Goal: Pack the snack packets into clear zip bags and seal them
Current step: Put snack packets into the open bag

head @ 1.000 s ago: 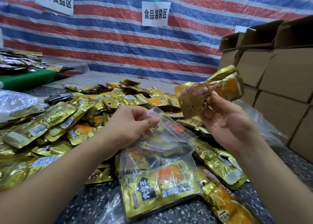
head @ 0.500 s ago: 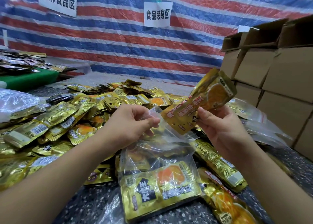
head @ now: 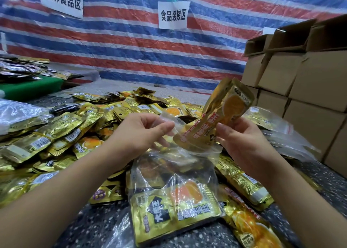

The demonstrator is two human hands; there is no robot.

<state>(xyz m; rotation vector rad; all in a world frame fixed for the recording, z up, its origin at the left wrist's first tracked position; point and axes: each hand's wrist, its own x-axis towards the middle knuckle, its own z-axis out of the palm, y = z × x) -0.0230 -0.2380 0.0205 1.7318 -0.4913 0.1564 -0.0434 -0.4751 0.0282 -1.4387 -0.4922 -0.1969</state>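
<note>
Our left grip (head: 142, 133) pinches the rim of a clear zip bag (head: 174, 174), holding its mouth apart. Our right grip (head: 242, 142) curls round a gold packet (head: 219, 120), tilted, its lower end at the bag's mouth. The bag rests on the counter (head: 90, 227) with packets already inside. Left of the bag lies a packet heap (head: 62, 133).

A big heap of gold snack packets (head: 78, 131) fills the table from 9 to 12 o'clock. Stacked cardboard boxes (head: 308, 90) wall off 2 o'clock. Clear zip bags (head: 285, 135) lie at 3 o'clock. Bare speckled tabletop (head: 90, 227) shows at 7 o'clock, room for a hand.
</note>
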